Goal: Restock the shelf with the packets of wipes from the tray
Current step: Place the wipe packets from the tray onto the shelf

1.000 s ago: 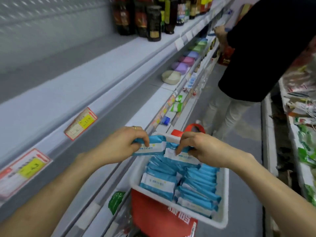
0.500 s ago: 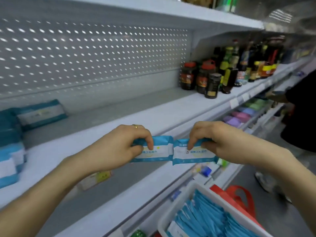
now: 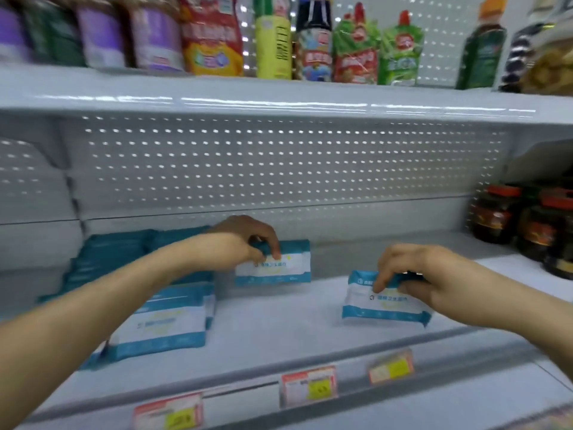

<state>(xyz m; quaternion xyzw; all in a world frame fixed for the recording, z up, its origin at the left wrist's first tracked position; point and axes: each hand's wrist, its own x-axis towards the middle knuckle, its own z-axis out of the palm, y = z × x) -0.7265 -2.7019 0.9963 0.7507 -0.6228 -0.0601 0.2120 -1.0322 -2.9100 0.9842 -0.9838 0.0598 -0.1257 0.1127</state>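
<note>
Shelf (image 3: 279, 330) now reached | left grip (image 3: 248, 238) pinches far packet (image 3: 280, 270) | right grip (image 3: 417, 273) pinches near packet (image 3: 386, 307), now apart

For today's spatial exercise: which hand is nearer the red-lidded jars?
Right. The right hand, gripping a packet, is left of the jars; the left hand is much farther left.
</note>
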